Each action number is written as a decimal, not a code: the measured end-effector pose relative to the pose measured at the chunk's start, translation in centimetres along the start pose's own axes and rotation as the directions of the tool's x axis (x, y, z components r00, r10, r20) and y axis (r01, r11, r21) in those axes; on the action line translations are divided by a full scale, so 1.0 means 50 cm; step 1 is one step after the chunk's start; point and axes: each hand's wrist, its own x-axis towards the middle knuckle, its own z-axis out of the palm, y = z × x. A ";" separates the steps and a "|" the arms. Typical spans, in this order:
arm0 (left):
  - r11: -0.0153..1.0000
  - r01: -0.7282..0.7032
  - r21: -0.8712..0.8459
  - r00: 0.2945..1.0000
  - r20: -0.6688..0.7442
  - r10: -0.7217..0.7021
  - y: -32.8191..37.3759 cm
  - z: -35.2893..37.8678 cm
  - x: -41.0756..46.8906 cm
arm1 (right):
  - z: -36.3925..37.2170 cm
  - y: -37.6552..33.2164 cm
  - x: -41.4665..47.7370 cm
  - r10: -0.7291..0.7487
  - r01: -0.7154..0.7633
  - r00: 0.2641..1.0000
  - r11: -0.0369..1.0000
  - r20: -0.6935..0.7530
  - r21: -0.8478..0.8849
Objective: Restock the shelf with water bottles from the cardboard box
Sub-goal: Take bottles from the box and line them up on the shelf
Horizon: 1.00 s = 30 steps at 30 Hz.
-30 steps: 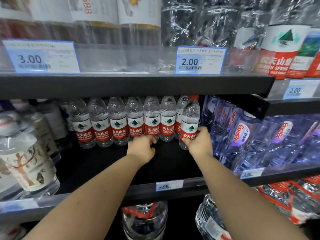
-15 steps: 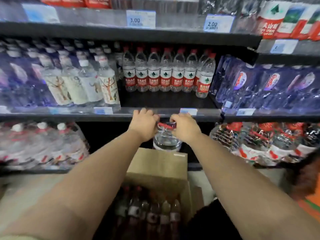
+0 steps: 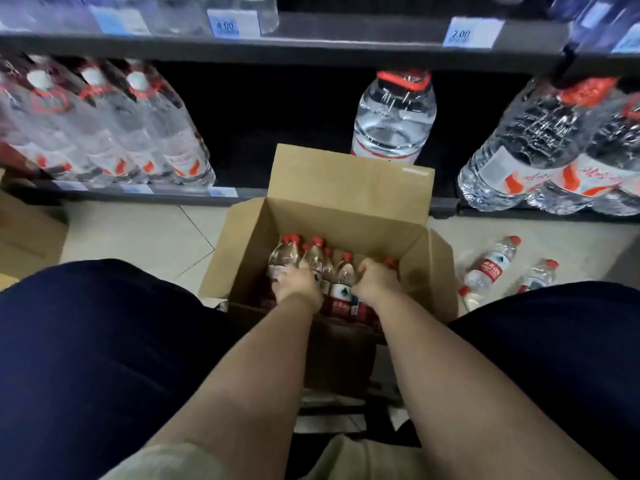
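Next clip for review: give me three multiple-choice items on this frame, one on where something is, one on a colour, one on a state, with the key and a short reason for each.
1. Where are both hands?
A. On the upper shelf
B. Inside the cardboard box
C. On the loose bottles lying on the floor

2. What colour are the caps of the small water bottles in the box?
A. Red
B. Blue
C. White

3. What state is the box in?
A. Taped shut
B. Crushed flat
C. Open, flaps up

Key: 1 B, the left hand and right hand are down among the small water bottles in the cardboard box. 2 A, every cap showing is red. 3 C, the far flap stands upright and the bottles show from above.
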 end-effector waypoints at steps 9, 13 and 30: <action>0.957 0.263 -0.125 0.958 0.146 -0.245 -0.094 0.039 0.134 | 0.152 -0.044 0.108 0.052 -0.131 0.952 0.960 0.301 0.247; 0.957 0.246 -0.151 0.934 0.303 -0.191 -0.119 0.077 0.202 | 0.209 -0.075 0.157 0.127 -0.302 0.895 0.878 0.428 0.371; 0.613 0.508 -0.605 0.831 0.530 -0.167 -0.176 0.118 0.242 | 0.263 -0.049 0.191 0.084 -0.625 0.730 0.486 0.679 0.611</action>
